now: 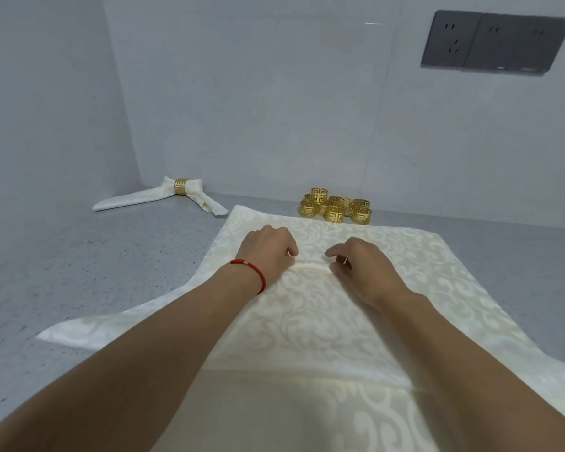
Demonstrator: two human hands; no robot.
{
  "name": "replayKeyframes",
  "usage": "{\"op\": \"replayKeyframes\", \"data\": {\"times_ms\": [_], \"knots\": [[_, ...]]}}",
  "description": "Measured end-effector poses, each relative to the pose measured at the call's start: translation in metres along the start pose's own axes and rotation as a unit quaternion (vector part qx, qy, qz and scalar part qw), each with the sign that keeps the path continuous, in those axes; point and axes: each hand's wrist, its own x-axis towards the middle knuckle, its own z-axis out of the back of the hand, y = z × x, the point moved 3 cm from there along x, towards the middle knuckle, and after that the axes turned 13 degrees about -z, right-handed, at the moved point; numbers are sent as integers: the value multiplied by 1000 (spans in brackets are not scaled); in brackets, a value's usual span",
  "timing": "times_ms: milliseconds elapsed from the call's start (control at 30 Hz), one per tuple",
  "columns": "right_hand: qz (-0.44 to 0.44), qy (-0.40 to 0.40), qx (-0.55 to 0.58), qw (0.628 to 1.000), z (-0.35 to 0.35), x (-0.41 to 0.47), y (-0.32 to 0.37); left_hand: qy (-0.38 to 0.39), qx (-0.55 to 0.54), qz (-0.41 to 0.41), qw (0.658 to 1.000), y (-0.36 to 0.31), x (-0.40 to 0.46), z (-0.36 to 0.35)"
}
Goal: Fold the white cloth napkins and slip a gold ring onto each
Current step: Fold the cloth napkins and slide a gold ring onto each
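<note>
A white patterned cloth napkin [421, 275] lies spread on the grey counter in front of me. My left hand [268, 252], with a red bracelet at the wrist, and my right hand [362, 269] sit close together at the napkin's middle. Both pinch a small raised fold of the cloth between them. Several gold rings [335, 207] stand in a cluster just beyond the napkin's far edge. A folded napkin [134, 199] with a gold ring [180, 186] on it lies at the far left corner.
The grey speckled counter [79, 272] meets white walls at the back and left. A dark socket panel [493, 42] is on the back wall, upper right. More white patterned cloth [356, 419] lies under my forearms at the near edge.
</note>
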Motion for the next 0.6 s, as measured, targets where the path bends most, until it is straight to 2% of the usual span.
{"op": "replayKeyframes", "data": {"times_ms": [133,233,300,400,467,500,533,600], "knots": [[28,-13,-62,998,0,-5,0,48,100,-23,994,-9,0,-9],[80,-28,-131,988,5,-9,7,28,191,-56,980,-15,-2,-8],[122,-41,-180,975,7,-15,9,24,225,-105,968,-17,-6,-7],[161,-46,-230,959,6,-26,8,57,257,-195,945,-17,-15,-5],[174,-48,-230,956,7,-33,6,60,257,-219,939,-13,-20,-5],[167,-46,-212,962,9,-35,5,53,236,-211,947,-11,-21,-5],[138,-33,-170,975,10,-36,4,43,211,-196,957,-9,-21,-6],[54,-20,-50,997,11,-35,3,14,87,-125,988,-8,-23,-3]]}}
